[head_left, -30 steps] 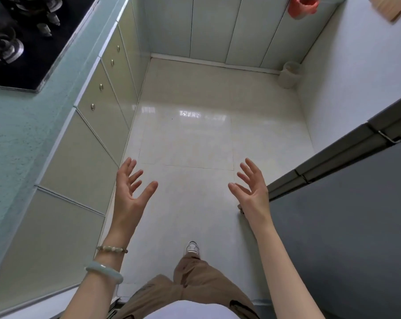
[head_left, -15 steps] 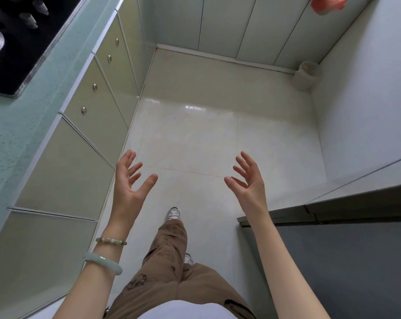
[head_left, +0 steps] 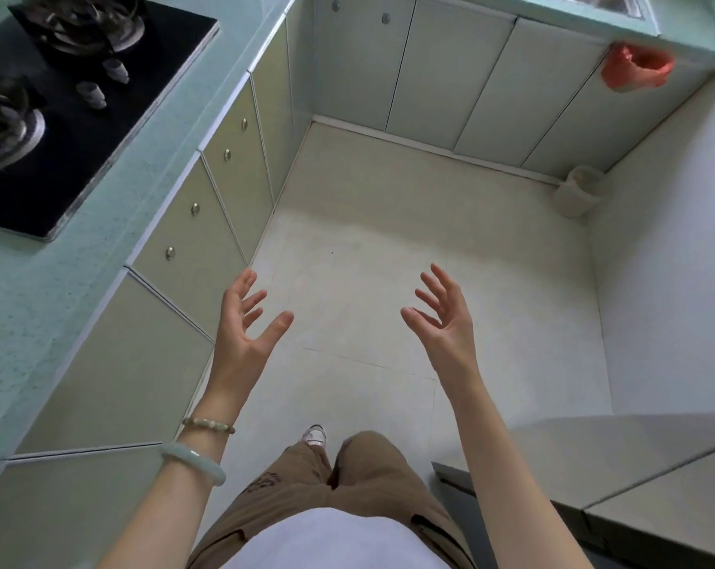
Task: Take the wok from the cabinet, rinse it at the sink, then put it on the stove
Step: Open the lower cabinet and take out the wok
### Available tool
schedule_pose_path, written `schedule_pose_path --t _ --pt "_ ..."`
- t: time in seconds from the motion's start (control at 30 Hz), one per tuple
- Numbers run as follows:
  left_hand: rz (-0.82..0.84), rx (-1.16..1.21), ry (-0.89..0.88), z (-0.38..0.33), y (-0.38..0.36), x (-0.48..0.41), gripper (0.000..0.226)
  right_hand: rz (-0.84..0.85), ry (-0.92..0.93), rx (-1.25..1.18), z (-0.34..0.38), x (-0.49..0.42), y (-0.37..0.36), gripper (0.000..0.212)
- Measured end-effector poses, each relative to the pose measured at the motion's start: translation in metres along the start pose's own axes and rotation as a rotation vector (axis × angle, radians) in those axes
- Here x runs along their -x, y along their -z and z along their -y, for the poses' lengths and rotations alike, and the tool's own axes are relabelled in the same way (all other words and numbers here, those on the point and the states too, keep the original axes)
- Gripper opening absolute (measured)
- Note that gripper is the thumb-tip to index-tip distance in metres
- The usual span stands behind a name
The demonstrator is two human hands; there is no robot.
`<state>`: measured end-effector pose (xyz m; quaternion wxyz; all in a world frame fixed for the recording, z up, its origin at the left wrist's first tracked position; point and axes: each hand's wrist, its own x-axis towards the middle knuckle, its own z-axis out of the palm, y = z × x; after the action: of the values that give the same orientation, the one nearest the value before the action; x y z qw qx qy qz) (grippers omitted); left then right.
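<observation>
I'm holding my left hand [head_left: 245, 334] and right hand [head_left: 442, 322] spread, empty. No wok is showing; the closed pale-green cabinet doors [head_left: 196, 260] below the black glass stove [head_left: 60, 129] are lying nearest my left hand.

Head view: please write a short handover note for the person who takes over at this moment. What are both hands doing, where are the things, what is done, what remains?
The left hand is open, fingers spread, holding nothing, raised over the floor.
The right hand is the same.
The wok is not in view. All the cabinet doors that show are closed. The stove sits on the counter at left, burners bare. The sink is not clearly in view.
Done: nothing visible.
Left: open a cabinet, take out the wok, rinse it, set it on the stove.
</observation>
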<state>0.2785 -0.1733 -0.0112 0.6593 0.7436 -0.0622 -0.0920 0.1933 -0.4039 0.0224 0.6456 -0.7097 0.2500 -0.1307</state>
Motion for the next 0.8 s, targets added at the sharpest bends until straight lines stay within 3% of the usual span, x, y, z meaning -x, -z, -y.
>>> schedule_pose_path --t 0.27,0.8 --pt "-0.227 0.022 0.035 0.008 0.004 -0.029 0.074 0.211 0.023 0.030 0.007 -0.082 -0.025 0.066" --pt "-0.944 0.091 0.134 0.016 -0.065 0.001 0.074 0.910 0.084 0.140 0.019 -0.199 -0.062 0.067"
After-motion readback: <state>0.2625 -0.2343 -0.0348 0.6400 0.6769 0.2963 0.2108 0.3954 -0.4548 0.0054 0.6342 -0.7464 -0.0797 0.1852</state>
